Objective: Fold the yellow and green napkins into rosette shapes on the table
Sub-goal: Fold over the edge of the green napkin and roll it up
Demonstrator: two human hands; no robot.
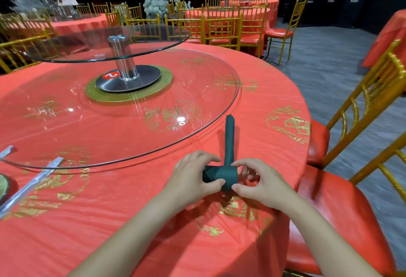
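Both hands close on the green napkin: the left hand curls thumb and fingers round the rolled coil, and the right hand pinches the coil's right end. From the coil a narrow strip extends away across the red tablecloth toward the rim of the glass turntable. A gold-framed chair stands just right of the table.

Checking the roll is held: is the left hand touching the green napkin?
Touching. The head view shows the left hand with thumb and fingers curled round the rolled end of the green napkin, with no gap.
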